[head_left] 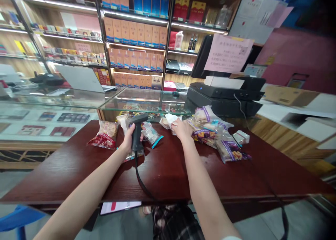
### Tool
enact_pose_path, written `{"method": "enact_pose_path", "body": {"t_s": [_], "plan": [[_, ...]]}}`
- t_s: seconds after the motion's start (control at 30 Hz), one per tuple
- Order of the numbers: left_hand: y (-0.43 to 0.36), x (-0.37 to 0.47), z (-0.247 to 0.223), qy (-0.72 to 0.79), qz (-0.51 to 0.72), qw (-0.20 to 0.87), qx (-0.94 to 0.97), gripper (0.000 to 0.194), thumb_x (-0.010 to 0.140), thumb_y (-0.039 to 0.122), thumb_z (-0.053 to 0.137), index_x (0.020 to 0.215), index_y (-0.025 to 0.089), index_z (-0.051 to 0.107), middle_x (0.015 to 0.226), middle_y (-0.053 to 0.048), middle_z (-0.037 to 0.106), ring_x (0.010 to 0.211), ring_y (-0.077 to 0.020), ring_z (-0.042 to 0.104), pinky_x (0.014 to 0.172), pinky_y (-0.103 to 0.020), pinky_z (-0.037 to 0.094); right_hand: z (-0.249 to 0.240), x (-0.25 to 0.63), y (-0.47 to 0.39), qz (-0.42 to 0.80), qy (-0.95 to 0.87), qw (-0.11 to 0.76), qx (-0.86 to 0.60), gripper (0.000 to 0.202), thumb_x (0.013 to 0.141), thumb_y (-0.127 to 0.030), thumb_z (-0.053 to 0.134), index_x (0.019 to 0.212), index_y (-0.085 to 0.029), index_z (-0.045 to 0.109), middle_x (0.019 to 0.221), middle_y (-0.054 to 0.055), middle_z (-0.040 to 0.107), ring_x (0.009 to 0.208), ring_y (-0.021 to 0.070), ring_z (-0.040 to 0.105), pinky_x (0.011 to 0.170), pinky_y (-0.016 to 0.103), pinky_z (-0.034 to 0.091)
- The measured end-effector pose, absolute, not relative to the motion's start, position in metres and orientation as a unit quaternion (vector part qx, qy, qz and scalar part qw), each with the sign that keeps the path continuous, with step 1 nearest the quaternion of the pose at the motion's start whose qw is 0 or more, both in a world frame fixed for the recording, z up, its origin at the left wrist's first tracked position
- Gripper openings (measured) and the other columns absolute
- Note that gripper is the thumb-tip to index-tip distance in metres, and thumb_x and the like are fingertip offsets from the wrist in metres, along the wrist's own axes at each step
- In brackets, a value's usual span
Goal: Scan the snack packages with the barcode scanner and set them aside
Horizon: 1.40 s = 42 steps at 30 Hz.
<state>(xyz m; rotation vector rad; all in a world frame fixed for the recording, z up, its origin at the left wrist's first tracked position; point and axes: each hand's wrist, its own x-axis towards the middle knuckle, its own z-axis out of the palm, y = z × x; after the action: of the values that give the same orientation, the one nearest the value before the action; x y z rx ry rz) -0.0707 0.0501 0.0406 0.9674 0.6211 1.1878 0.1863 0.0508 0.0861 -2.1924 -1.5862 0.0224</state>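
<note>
My left hand (129,138) is wrapped round the grip of a black handheld barcode scanner (136,136), its head up and its cable trailing towards me. Around it lie a clear and red snack bag (105,134) on the left and a clear packet with a blue edge (152,135) on the right. My right hand (183,128) reaches to the table's far side, its fingers closed on a small white packet (171,119); its print is too blurred to read. Right of that hand is a pile of clear and purple snack bags (206,131).
The dark red wooden table (162,177) stands against a glass display counter (147,96). A black cash drawer (204,100), a small white box (241,137) and a laptop (80,78) are nearby. Shelves of boxes (135,32) line the back. A cable (283,212) hangs at the right edge.
</note>
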Motion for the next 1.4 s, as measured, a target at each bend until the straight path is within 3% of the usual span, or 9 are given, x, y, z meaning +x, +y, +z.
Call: {"method": "enact_pose_path", "body": {"t_s": [0.2,0.43,0.53,0.63,0.73,0.93,1.07,1.2,1.4], "plan": [[0.049,-0.07,0.043,0.286,0.53,0.683,0.413,0.058,0.078,0.065,0.058,0.1,0.012,0.062,0.053,0.001,0.054,0.043,-0.0122,0.05,0.039,-0.022,0.037,0.069,0.155,0.071,0.0,-0.576,0.188,-0.796,0.035,0.09,-0.032,0.052,0.123,-0.022,0.061,0.139,0.015,0.042,0.1,0.0242,0.064,0.085,0.037,0.05],[0.048,-0.071,0.045,0.286,0.537,0.686,0.4,0.057,0.077,0.064,0.061,0.099,0.012,0.061,0.054,0.0,0.055,0.046,-0.0132,0.053,0.04,-0.022,0.039,0.034,0.137,0.076,-0.002,-0.609,0.168,-0.775,0.077,0.083,-0.024,0.062,0.151,-0.018,0.027,0.157,0.023,0.019,0.128,0.0352,0.048,0.095,0.046,0.045],[0.049,-0.071,0.044,0.292,0.536,0.686,0.395,0.055,0.077,0.063,0.061,0.1,0.012,0.062,0.053,0.0,0.055,0.046,-0.0134,0.054,0.04,-0.022,0.039,0.034,0.146,0.072,0.015,-0.625,0.175,-0.76,0.075,0.082,-0.024,0.06,0.15,-0.022,0.029,0.156,0.021,0.021,0.12,0.0327,0.055,0.091,0.044,0.047],[0.05,-0.07,0.043,0.284,0.538,0.682,0.406,0.056,0.077,0.063,0.061,0.1,0.012,0.062,0.052,0.001,0.054,0.043,-0.0128,0.051,0.04,-0.022,0.038,0.04,0.157,0.068,0.038,-0.649,0.196,-0.734,0.074,0.081,-0.041,0.064,0.147,-0.023,0.035,0.153,0.019,0.026,0.112,0.0318,0.059,0.087,0.043,0.048],[0.05,-0.07,0.043,0.277,0.537,0.679,0.418,0.057,0.077,0.063,0.06,0.1,0.012,0.063,0.051,0.001,0.053,0.041,-0.0121,0.049,0.039,-0.022,0.037,0.045,0.164,0.066,0.027,-0.646,0.258,-0.718,0.06,0.087,-0.055,0.054,0.137,-0.024,0.049,0.14,0.016,0.045,0.112,0.0311,0.056,0.089,0.043,0.046],[0.049,-0.07,0.043,0.281,0.535,0.683,0.41,0.055,0.079,0.064,0.056,0.099,0.013,0.063,0.052,0.001,0.052,0.041,-0.0128,0.048,0.038,-0.023,0.038,0.046,0.165,0.067,-0.043,-0.683,0.382,-0.621,0.033,0.095,-0.032,0.042,0.115,-0.021,0.066,0.117,0.01,0.063,0.112,0.0246,0.054,0.1,0.037,0.039],[0.051,-0.073,0.042,0.283,0.552,0.677,0.397,0.052,0.081,0.064,0.054,0.092,0.014,0.062,0.052,0.0,0.052,0.042,-0.0125,0.049,0.041,-0.022,0.04,0.039,0.143,0.062,0.054,-0.77,0.315,-0.552,0.037,0.095,-0.045,0.045,0.119,-0.022,0.063,0.111,0.007,0.068,0.106,0.0205,0.059,0.094,0.032,0.042],[0.054,-0.078,0.043,0.28,0.573,0.672,0.377,0.052,0.081,0.065,0.052,0.091,0.015,0.062,0.053,0.0,0.052,0.044,-0.0133,0.051,0.044,-0.024,0.045,0.033,0.119,0.056,0.058,-0.804,0.183,-0.563,0.078,0.083,-0.064,0.055,0.143,-0.017,0.043,0.12,0.017,0.066,0.111,0.0314,0.06,0.101,0.044,0.036],[0.056,-0.083,0.049,0.289,0.598,0.661,0.348,0.056,0.08,0.065,0.053,0.103,0.015,0.062,0.058,-0.001,0.054,0.05,-0.0166,0.058,0.042,-0.024,0.045,0.029,0.115,0.06,0.103,-0.735,0.231,-0.629,0.069,0.077,-0.052,0.067,0.135,-0.02,0.047,0.115,0.012,0.069,0.109,0.0304,0.064,0.097,0.04,0.04]]}}
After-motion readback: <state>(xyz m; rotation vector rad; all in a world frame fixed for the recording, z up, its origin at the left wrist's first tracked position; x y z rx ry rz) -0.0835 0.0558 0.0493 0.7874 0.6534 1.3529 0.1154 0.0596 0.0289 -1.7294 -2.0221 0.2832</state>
